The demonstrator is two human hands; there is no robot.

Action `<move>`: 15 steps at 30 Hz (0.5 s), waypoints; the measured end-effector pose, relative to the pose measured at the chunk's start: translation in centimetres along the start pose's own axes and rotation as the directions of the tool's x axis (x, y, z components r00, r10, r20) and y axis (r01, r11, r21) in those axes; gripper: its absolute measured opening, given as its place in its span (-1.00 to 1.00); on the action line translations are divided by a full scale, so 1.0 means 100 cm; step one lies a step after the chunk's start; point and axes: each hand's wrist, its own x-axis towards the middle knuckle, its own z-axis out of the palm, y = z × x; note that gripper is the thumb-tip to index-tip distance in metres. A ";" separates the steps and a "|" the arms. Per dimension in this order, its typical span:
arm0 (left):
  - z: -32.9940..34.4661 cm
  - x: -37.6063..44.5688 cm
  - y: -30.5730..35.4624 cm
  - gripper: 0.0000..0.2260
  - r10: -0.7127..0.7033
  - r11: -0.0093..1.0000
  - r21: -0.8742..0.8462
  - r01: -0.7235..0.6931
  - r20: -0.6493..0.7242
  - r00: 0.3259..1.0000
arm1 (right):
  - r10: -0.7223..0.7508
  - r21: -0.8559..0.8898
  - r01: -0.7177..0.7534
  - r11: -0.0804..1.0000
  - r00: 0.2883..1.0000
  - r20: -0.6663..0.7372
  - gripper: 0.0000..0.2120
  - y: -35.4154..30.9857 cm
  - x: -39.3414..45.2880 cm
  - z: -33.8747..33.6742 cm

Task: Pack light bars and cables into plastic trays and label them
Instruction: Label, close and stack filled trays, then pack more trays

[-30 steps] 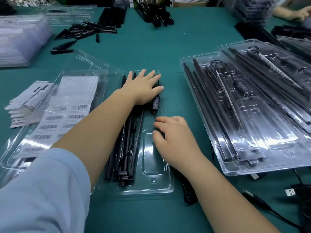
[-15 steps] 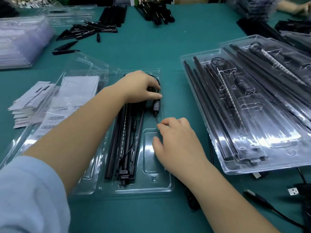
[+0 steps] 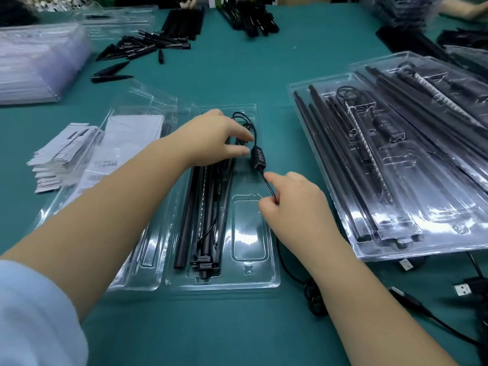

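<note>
1. Table (image 3: 237,334) with a green top fills the frame; bare green stretches lie along the lower middle and in the gap between the centre tray and the stack at right.
2. Stack of packed trays (image 3: 396,233) takes the right side, its near edge close to the right forearm.
3. Clear tray (image 3: 224,283) lies at the centre, its near rim facing the bottom of the frame; another clear tray (image 3: 137,260) overlaps its left side.
4. Light bars (image 3: 190,207) lie lengthwise in the centre tray's left channel; the rectangular pocket at lower right of that tray holds nothing.
5. Labels (image 3: 60,154) sit in a pile at mid left.
6. Left hand (image 3: 211,138) rests over the far ends of the bars, thumb and fingers curled near the cable loops at the tray's upper part; whether it pinches the loops cannot be told.
7. Right hand (image 3: 290,204) pinches the thin cable (image 3: 268,187) between thumb and forefinger, just below the controller.
8. Controller (image 3: 259,157) lies on the tray between the two hands, beside the left thumb tip.
</note>
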 end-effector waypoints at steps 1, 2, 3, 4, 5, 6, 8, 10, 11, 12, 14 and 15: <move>0.001 -0.001 0.002 -0.69 0.011 1.000 0.006 -0.011 0.035 0.999 | -0.037 -0.043 0.039 0.998 0.998 0.047 -0.94 -0.001 -0.001 -0.001; 0.002 -0.002 0.004 -0.68 0.024 0.999 0.021 -0.025 0.069 0.997 | -0.061 -0.071 0.068 0.995 0.994 0.091 -0.95 -0.001 -0.003 0.000; 0.004 -0.003 0.006 -0.68 0.034 0.999 0.038 -0.038 0.099 0.995 | -0.075 -0.085 0.086 0.993 0.989 0.125 -0.95 -0.002 -0.004 0.000; 0.005 -0.004 0.008 -0.67 0.038 0.998 0.052 -0.044 0.117 0.992 | -0.079 -0.093 0.093 0.991 0.987 0.142 -0.93 -0.001 -0.004 0.000; 0.005 -0.004 0.009 -0.66 0.037 0.997 0.065 -0.045 0.123 0.992 | -0.079 -0.100 0.094 0.991 0.986 0.148 -0.90 -0.002 -0.004 0.000; 0.005 -0.005 0.010 -0.66 0.036 0.996 0.076 -0.046 0.121 0.992 | -0.077 -0.103 0.093 0.990 0.986 0.150 -0.85 -0.002 -0.005 -0.001; 0.005 -0.005 0.011 -0.65 0.035 0.995 0.088 -0.045 0.110 0.993 | -0.074 -0.115 0.092 0.989 0.985 0.153 -0.78 -0.003 -0.006 -0.002; 0.004 -0.005 0.012 -0.65 0.025 0.996 0.077 -0.034 0.105 0.994 | -0.084 -0.123 0.104 0.987 0.983 0.162 -0.79 -0.005 -0.007 -0.002; 0.004 -0.005 0.013 -0.65 0.020 0.997 0.073 -0.028 0.103 0.994 | -0.086 -0.127 0.108 0.986 0.983 0.165 -0.84 -0.005 -0.008 -0.002; 0.004 -0.005 0.015 -0.64 0.016 0.996 0.082 -0.025 0.107 0.994 | -0.082 -0.136 0.106 0.985 0.982 0.172 -0.89 -0.006 -0.009 -0.003; 0.005 -0.006 0.019 -0.60 0.021 0.983 0.176 -0.048 0.152 0.988 | -0.059 -0.157 0.092 0.983 0.977 0.203 -0.79 -0.007 -0.010 -0.003; 0.006 -0.007 0.021 -0.58 0.025 0.968 0.240 -0.069 0.185 0.982 | -0.049 -0.167 0.088 0.982 0.974 0.223 -0.74 -0.007 -0.010 -0.003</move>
